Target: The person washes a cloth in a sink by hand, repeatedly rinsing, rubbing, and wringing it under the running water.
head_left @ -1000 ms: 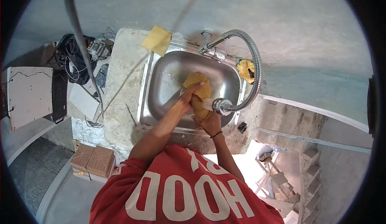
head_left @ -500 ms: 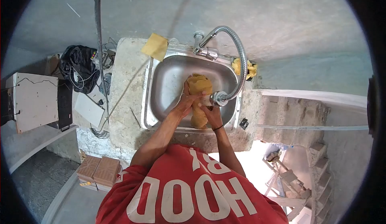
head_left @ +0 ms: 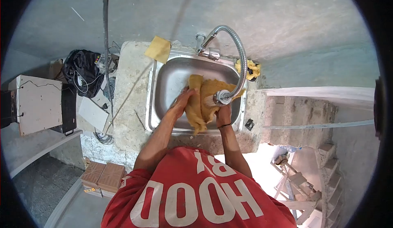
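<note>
A wet yellow-brown cloth (head_left: 209, 89) hangs partly spread inside the steel sink (head_left: 168, 78). My left hand (head_left: 184, 99) grips its left side, where the cloth is folded over in a thick strip. From below, my right hand (head_left: 223, 115) holds the right part, and its fingertips are hidden under the cloth. Water runs onto the cloth from the spray head (head_left: 222, 97) of a flexible metal faucet (head_left: 241, 50), just above my right hand.
A yellow square cloth (head_left: 158, 49) lies on the sink's back left corner. A crumpled yellow piece (head_left: 249, 69) sits right of the basin. A small black object (head_left: 249, 124) rests on the concrete counter (head_left: 127, 80). A dark cable (head_left: 106, 31) hangs at left, near a black bag (head_left: 82, 70).
The cloth was bunched in a long roll between both hands; now it is opened out to the right. My hands have moved apart, the left one leftward and the right one rightward.
</note>
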`<control>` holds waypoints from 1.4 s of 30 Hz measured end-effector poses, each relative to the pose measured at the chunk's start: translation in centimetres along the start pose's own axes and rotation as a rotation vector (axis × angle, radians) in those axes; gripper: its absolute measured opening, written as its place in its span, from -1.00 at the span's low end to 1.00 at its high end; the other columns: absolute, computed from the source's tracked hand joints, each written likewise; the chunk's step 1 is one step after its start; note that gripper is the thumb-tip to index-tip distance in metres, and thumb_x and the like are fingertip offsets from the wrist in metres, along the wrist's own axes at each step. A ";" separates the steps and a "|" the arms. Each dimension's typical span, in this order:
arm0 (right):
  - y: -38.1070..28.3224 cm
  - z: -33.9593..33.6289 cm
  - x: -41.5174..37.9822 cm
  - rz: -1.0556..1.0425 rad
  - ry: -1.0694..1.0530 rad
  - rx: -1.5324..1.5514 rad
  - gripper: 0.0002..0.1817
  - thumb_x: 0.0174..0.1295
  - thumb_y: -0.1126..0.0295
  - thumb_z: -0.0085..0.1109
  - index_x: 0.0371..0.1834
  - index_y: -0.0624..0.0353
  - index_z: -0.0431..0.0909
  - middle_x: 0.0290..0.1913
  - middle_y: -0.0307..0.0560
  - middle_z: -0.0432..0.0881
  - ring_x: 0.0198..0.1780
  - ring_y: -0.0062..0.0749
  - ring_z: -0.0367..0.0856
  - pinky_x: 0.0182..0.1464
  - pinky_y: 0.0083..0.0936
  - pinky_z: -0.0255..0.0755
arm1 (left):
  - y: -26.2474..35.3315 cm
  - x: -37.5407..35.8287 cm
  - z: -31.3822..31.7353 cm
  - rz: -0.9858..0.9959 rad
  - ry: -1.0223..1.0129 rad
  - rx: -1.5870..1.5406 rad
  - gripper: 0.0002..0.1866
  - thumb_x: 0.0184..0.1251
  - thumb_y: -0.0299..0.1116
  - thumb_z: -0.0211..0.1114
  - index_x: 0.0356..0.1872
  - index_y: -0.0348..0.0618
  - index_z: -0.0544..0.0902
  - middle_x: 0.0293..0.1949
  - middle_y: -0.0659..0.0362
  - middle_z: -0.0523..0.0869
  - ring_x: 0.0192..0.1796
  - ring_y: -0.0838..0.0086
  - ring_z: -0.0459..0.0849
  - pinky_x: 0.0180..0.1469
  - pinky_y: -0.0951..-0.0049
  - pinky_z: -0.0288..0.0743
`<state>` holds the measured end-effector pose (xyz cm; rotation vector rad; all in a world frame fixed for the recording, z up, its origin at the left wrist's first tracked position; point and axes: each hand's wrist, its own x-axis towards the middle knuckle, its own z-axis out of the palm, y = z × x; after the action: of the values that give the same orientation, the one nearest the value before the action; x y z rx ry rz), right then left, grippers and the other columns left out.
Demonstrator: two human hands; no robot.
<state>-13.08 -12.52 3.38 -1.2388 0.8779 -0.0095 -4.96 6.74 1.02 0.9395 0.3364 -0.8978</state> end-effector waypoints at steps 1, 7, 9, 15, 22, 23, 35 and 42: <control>0.0 -0.1 0.0 -0.038 -0.028 0.112 -0.67 0.60 0.24 0.10 0.28 0.13 0.57 0.17 -0.16 0.72 0.13 -0.34 0.76 0.05 -0.23 0.73 | 0.7 -0.8 0.5 0.003 0.005 -0.002 -0.10 0.41 -0.05 0.51 0.65 -0.06 0.24 0.49 -0.01 0.50 0.50 0.21 0.52 0.49 0.16 0.49; -2.6 -0.2 -1.8 -0.032 -0.120 0.326 -0.56 0.69 0.15 -0.06 0.42 0.17 0.48 0.28 -0.06 0.68 0.26 -0.21 0.71 0.28 -0.16 0.66 | -0.5 -0.5 0.3 -0.088 -0.070 0.383 -0.06 0.31 0.09 0.56 0.58 -0.16 0.38 0.36 -0.02 0.66 0.34 0.19 0.68 0.42 0.19 0.58; -3.5 -1.1 -1.9 0.013 -0.135 0.379 -0.52 0.68 0.14 0.01 0.47 0.19 0.44 0.31 -0.06 0.67 0.28 -0.21 0.69 0.31 -0.13 0.65 | -1.0 0.0 -0.1 0.030 -0.053 0.323 -0.19 0.37 0.05 0.47 0.51 -0.19 0.46 0.29 -0.07 0.70 0.24 0.18 0.74 0.38 0.15 0.60; -5.0 -2.6 -2.2 -0.215 -0.125 0.344 -0.43 0.44 0.47 0.32 0.50 0.24 0.40 0.30 -0.07 0.66 0.24 -0.25 0.69 0.26 -0.24 0.63 | 0.3 1.3 -4.6 -0.207 -0.153 -0.168 -0.41 0.40 -0.22 0.23 0.43 -0.19 0.50 0.14 -0.02 0.75 0.05 0.21 0.81 0.12 0.18 0.76; -1.6 -4.5 -0.5 -0.139 -0.170 0.203 -0.45 0.42 0.58 0.25 0.48 0.31 0.42 0.33 -0.03 0.66 0.27 -0.28 0.68 0.28 -0.29 0.61 | -3.4 2.9 -4.5 0.410 0.119 0.677 -0.39 0.31 -0.43 0.41 0.41 -0.29 0.53 0.08 0.02 0.79 0.08 0.30 0.79 0.09 0.25 0.76; -1.6 -4.5 -0.4 -0.141 -0.168 0.204 -0.45 0.42 0.58 0.25 0.48 0.31 0.42 0.33 -0.03 0.66 0.27 -0.28 0.68 0.28 -0.29 0.61 | -3.4 3.0 -4.7 0.410 0.117 0.679 -0.39 0.31 -0.43 0.41 0.41 -0.29 0.53 0.08 0.02 0.79 0.08 0.30 0.79 0.09 0.25 0.76; 7.9 -13.0 12.6 -0.251 0.002 -0.754 -0.52 0.34 0.23 0.41 0.25 0.23 0.63 -0.01 0.02 0.86 -0.06 -0.16 0.85 0.02 -0.25 0.69 | 0.7 0.7 -6.7 0.003 0.257 0.251 -0.62 0.34 -0.47 0.13 0.15 -0.34 0.63 -0.23 0.10 0.69 -0.25 0.35 0.71 -0.27 0.26 0.66; 6.2 -6.7 7.2 -0.546 -0.021 -0.938 -0.51 0.20 0.09 0.49 0.13 0.12 0.74 -0.09 0.09 0.87 0.01 -0.06 0.86 0.13 -0.14 0.66 | -2.7 2.1 -8.3 0.051 0.277 0.121 -0.61 0.54 -0.43 0.12 0.30 -0.20 0.66 -0.14 0.12 0.74 -0.19 0.38 0.71 -0.10 0.33 0.68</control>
<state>-14.82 -18.89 -6.16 -2.3259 0.4854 -0.0233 -4.80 11.60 -6.47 1.1832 0.4966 -0.7476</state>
